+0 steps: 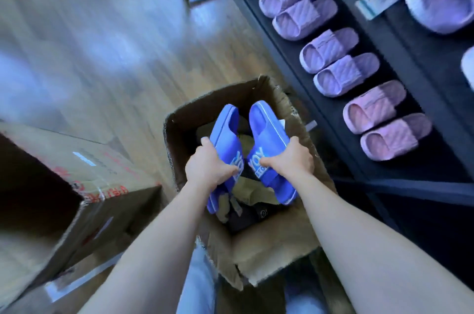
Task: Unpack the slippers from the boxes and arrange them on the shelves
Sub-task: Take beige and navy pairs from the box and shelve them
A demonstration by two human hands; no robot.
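Slippers: 2 blue (266, 134) held just above open box (269, 257) | left hand (207, 167) clamped on 1, right hand (292, 159) on the other | box 2 (77, 185) beside | shelf (384, 39) beyond: pale pairs (297, 5) already lined up | judged midway: this pair still unshelved

cam: head-worn, single view | facing: steeply down | near: open box (205, 104) just below | right edge: shelf (328, 108)

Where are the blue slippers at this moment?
Head view, centre: the blue slippers are held side by side, one gripped in the left hand and one in the right hand, over the open cardboard box, left of the dark shelf.
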